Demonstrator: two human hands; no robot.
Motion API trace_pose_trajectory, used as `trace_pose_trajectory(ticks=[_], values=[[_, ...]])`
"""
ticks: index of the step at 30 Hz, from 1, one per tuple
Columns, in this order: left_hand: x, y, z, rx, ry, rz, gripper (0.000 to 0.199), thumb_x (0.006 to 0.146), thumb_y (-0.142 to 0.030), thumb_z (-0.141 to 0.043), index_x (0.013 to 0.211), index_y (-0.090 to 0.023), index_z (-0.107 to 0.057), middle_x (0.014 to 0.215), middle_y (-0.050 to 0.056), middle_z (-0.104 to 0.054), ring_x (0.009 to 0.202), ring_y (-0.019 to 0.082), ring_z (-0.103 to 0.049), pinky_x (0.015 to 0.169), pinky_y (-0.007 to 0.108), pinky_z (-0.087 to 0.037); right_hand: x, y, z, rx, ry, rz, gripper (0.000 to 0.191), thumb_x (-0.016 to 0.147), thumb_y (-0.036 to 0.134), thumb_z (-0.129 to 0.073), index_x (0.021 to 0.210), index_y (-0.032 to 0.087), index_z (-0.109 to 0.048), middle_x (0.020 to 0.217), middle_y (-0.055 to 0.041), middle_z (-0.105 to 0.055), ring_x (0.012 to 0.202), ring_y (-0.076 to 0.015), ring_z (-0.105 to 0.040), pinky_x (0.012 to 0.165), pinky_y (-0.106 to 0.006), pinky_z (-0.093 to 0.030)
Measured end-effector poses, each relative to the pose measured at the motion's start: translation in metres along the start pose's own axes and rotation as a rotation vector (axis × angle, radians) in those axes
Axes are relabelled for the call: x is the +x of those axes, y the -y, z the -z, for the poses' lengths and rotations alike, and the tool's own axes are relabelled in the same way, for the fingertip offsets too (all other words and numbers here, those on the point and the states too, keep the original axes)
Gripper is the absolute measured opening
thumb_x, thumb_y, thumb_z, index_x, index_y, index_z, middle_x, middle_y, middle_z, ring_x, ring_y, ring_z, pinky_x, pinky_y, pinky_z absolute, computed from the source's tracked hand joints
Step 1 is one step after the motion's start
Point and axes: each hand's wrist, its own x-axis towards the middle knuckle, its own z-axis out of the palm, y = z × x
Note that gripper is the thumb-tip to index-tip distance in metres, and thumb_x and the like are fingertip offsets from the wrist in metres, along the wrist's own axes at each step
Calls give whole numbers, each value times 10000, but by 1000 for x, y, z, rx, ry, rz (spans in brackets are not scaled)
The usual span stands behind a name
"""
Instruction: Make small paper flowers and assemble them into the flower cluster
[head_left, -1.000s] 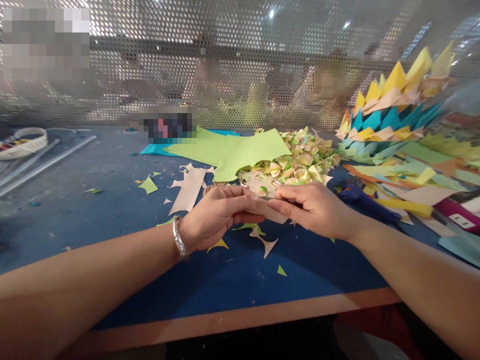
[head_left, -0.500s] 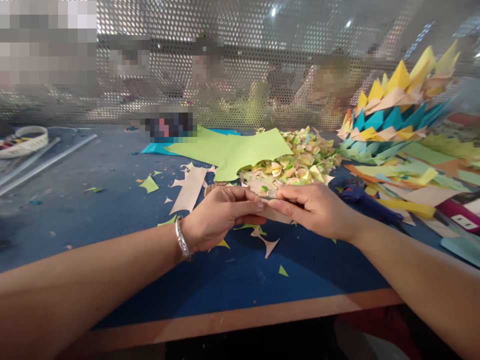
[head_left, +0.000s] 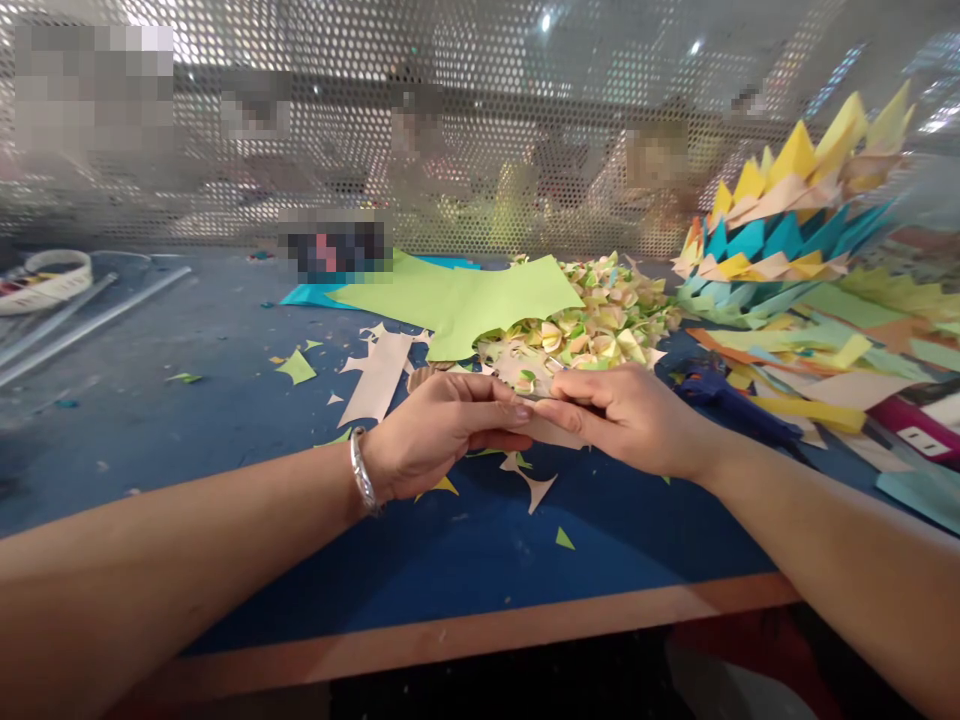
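My left hand (head_left: 457,425), with a silver bracelet at the wrist, is closed in a pinch at the middle of the table. My right hand (head_left: 619,415) pinches just beside it, the fingertips of both hands meeting. Whatever they grip is small and mostly hidden by the fingers. Under the fingertips shows a pale pink piece of paper (head_left: 559,432); whether it is held or lies on the table I cannot tell. Right behind the hands are a heap of small folded paper pieces (head_left: 611,320) and a large light green paper sheet (head_left: 502,300) with cut edges.
Pale cut-out paper (head_left: 381,375) and green scraps lie left of the hands. To the right are a dark blue tool (head_left: 739,405), paper strips (head_left: 817,415) and a tall layered stack of folded paper (head_left: 787,230). A tape roll (head_left: 56,280) sits far left. A perforated metal screen (head_left: 480,150) stands behind.
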Motion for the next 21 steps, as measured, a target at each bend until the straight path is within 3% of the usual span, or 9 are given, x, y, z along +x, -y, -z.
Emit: trace_pose_trajectory(ticks=[15, 21], values=[[0, 1, 1, 44, 21, -21, 89, 731, -142, -764, 664, -104, -720, 710, 30, -697, 712, 110, -641, 791, 265, -525, -1, 0, 1, -14, 1, 13, 449, 977, 446, -476, 624, 198, -353, 551, 57, -312, 494, -72, -319, 482, -231, -236], [-2, -1, -1, 104, 7, -49, 157, 643, -209, -840, 654, -118, -713, 659, 0, -659, 651, 91, -593, 737, 244, -521, 0, 1, 1, -31, 9, 16, 451, 975, 450, -474, 624, 200, -339, 547, 57, -305, 501, -77, -323, 491, -231, -244]])
